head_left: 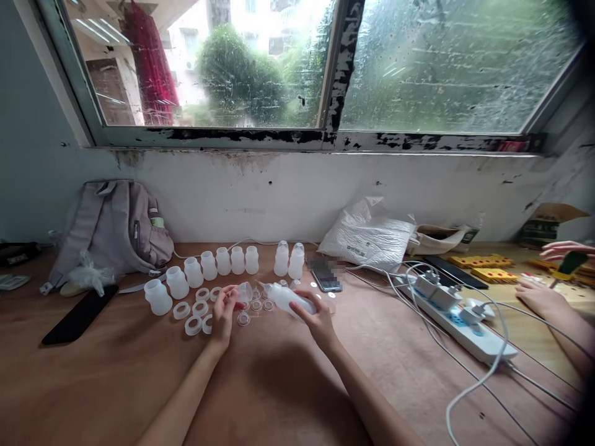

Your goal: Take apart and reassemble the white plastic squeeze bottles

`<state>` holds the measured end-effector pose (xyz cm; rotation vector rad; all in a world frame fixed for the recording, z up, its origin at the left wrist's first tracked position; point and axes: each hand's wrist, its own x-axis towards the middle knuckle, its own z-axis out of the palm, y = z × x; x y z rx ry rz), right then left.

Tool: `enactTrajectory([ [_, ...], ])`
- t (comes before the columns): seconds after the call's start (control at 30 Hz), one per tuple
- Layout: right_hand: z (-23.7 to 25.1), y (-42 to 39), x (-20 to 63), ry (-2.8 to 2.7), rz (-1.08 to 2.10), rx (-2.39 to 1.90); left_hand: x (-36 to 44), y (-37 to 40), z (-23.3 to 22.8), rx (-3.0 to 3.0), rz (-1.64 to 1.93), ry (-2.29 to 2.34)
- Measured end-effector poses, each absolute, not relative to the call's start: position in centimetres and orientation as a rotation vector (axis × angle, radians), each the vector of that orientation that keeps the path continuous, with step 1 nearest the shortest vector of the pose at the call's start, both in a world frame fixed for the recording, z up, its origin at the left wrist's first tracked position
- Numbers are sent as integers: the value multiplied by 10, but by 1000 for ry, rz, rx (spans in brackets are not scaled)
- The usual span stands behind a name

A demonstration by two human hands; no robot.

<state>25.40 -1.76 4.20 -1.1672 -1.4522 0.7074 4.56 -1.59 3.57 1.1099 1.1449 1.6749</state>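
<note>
- Translucent bottle (pixel 289 299) lies on its side just above the table (pixel 288 371), nozzle end pointing left, body gripped in the right hand (pixel 317 317); fingers wrapped around it.
- Left hand (pixel 224 310) pinches a small clear cap (pixel 245 292) at the fingertips, just beside the bottle's tip.
- Loose clear caps (pixel 256 305) lie on the table between the two hands.
- White rings (pixel 193 324) lie left of the left hand; a curved row of open bottles (pixel 207 266) stands behind them.
- Two capped bottles (pixel 289 259) stand upright near a phone (pixel 325 274).
- Grey backpack (pixel 114 226) at far left against the wall.
- White power strip (pixel 460 322) with cables at right; another person's hand (pixel 539 297) rests beyond it.
</note>
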Motion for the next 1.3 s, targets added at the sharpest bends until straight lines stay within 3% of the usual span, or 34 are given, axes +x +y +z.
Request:
enactTrajectory([
  [0.2, 41, -24, 248, -1570, 810, -1145, 35, -29, 37, 1331, 1634, 1249],
  [0.8, 44, -31, 242, -1788, 656, -1039, 48, -38, 27, 1701, 1367, 1397],
  [1.3, 17, -47, 223, -1603, 672, -1083, 67, -57, 12, 1623, 1587, 1593],
])
